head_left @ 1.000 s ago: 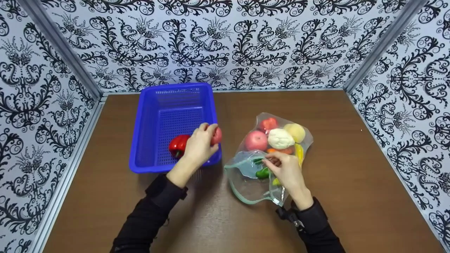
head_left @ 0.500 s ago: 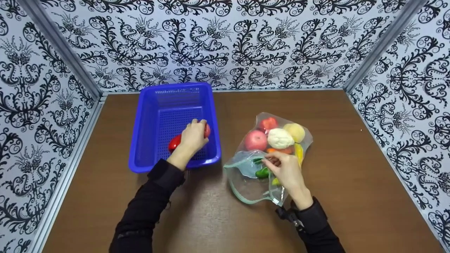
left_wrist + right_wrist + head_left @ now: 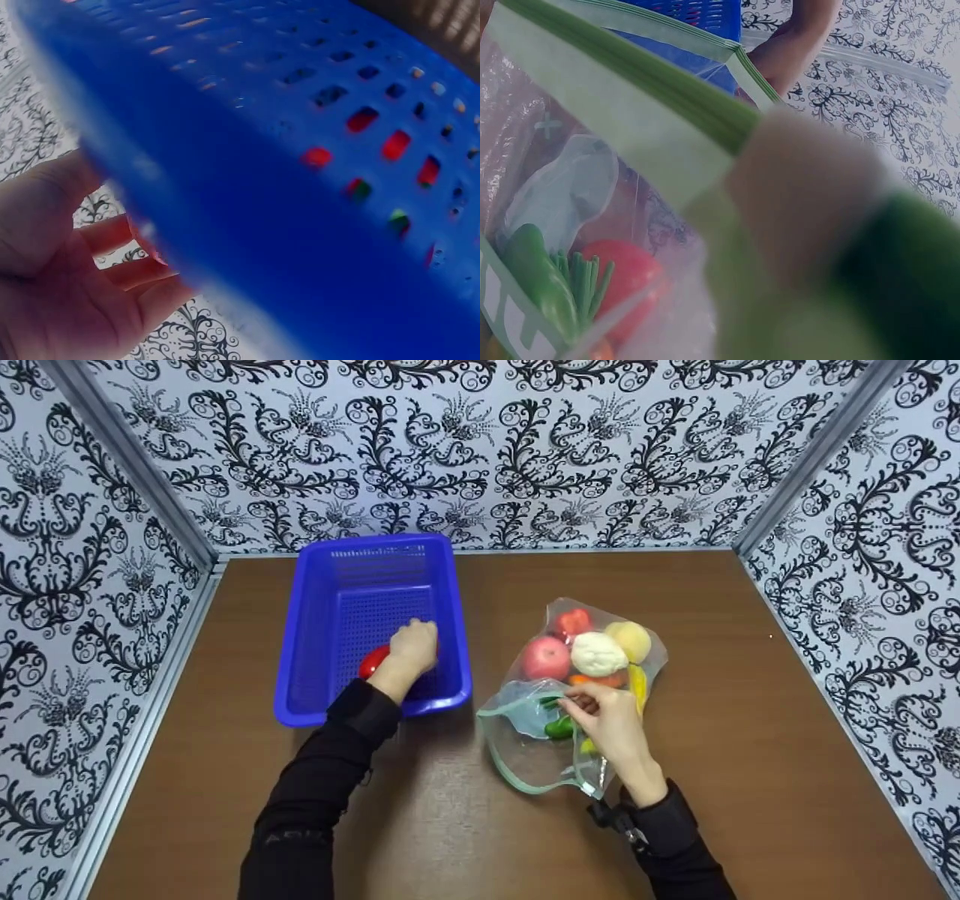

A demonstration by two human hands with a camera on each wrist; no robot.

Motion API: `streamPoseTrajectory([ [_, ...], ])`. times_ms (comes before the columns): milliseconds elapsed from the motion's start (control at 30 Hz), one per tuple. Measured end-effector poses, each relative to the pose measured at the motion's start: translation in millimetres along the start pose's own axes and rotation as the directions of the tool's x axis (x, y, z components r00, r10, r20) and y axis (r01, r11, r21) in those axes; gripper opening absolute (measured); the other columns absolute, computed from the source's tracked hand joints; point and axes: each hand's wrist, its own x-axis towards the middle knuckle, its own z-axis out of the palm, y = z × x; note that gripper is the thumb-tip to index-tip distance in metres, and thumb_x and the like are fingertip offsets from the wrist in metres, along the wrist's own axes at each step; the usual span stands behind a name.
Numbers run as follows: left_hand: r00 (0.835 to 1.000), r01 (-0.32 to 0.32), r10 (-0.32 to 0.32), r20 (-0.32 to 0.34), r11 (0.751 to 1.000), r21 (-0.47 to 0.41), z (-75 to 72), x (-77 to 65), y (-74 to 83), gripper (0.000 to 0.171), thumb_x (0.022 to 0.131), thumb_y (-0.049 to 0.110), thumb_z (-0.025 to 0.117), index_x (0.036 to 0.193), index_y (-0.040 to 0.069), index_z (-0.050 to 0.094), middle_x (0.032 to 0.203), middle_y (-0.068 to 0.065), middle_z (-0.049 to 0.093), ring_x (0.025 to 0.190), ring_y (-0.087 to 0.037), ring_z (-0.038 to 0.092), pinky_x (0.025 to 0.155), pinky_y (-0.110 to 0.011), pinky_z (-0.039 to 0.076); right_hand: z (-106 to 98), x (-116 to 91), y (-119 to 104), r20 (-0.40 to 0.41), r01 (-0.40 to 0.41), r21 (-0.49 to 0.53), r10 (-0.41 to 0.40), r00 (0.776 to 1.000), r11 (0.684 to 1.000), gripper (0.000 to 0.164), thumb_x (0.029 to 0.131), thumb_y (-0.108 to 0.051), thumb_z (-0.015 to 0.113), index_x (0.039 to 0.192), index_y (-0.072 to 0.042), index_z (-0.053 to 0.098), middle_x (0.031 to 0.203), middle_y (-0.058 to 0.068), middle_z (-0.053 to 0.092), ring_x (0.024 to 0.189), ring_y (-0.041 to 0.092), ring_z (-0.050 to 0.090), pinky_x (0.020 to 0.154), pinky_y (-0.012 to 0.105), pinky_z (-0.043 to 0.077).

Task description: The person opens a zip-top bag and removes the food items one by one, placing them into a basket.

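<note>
My left hand (image 3: 412,649) reaches down into the blue plastic basket (image 3: 289,660). Its fingers curl round a round pinkish-red fruit (image 3: 144,241), which the hand hides in the head view; in the left wrist view the basket's rim covers much of it. Close by on the basket floor lies a red bell pepper (image 3: 373,661), partly behind the wrist. My right hand (image 3: 611,724) pinches the edge of a clear zip bag (image 3: 517,757) and keeps its mouth parted. Inside the bag are a pink round fruit (image 3: 546,658), a cauliflower (image 3: 598,654) and a green pepper (image 3: 559,727).
Also in the bag are a red item (image 3: 574,622), a yellow round fruit (image 3: 628,641), an orange piece (image 3: 598,680) and a long yellow piece (image 3: 637,686). Everything stands on a brown table (image 3: 750,697), with patterned walls (image 3: 480,450) at the back and sides.
My left hand has carried the pinkish-red fruit from over the basket's right rim leftward and down inside it. The right hand and the bag have stayed in place.
</note>
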Motion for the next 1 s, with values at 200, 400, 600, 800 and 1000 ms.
streamPoseTrajectory([
  [200,0.999,-0.012,0.010,0.049,0.999,0.038,4.2,2.9,3.4,0.037,0.074,0.008,0.062,0.108,-0.004,0.056,0.108,-0.025,0.054,0.094,-0.038,0.055,0.077,-0.045,0.047,-0.2,-0.5,0.6,0.000,0.003,0.003,-0.003,1.000,1.000,0.009,0.070,-0.005,0.073,0.076,-0.005,0.067,0.063,-0.001,0.062,0.052,0.007,0.056,0.048,0.018,0.045],
  [400,0.997,-0.023,0.018,0.081,0.998,0.053,7.7,3.2,4.5,0.035,0.077,0.008,0.058,0.109,-0.005,0.055,0.109,-0.026,0.054,0.095,-0.036,0.056,0.076,-0.044,0.047,-0.5,-0.4,0.5,0.004,-0.006,0.008,0.006,1.000,1.000,0.009,0.070,-0.005,0.073,0.076,-0.005,0.067,0.063,-0.001,0.062,0.052,0.008,0.056,0.048,0.018,0.045],
  [600,0.997,-0.027,0.023,0.071,0.998,0.055,7.2,4.1,3.1,0.031,0.079,0.008,0.055,0.107,-0.004,0.057,0.107,-0.024,0.056,0.094,-0.035,0.057,0.075,-0.044,0.047,-0.8,-0.3,0.6,0.001,-0.004,0.003,0.004,1.000,1.000,0.009,0.069,-0.004,0.073,0.076,-0.005,0.067,0.063,0.000,0.063,0.052,0.008,0.056,0.048,0.019,0.046],
  [800,0.998,-0.012,0.011,0.059,0.999,0.032,6.6,4.5,1.6,0.034,0.074,0.007,0.059,0.107,-0.003,0.057,0.107,-0.023,0.056,0.094,-0.035,0.056,0.074,-0.044,0.048,0.0,-0.2,0.7,-0.005,-0.004,0.005,0.004,1.000,1.000,0.010,0.068,-0.004,0.074,0.075,-0.005,0.067,0.063,0.000,0.063,0.052,0.006,0.056,0.048,0.019,0.046],
  [1000,0.999,-0.023,0.021,0.041,0.999,0.027,2.6,1.2,3.7,0.039,0.075,0.017,0.066,0.106,-0.003,0.055,0.106,-0.023,0.056,0.093,-0.036,0.056,0.073,-0.045,0.048,0.2,-0.5,1.0,-0.009,0.002,0.007,-0.001,1.000,1.000,0.009,0.068,-0.003,0.074,0.074,-0.004,0.067,0.062,0.000,0.062,0.052,0.006,0.056,0.048,0.018,0.046],
])
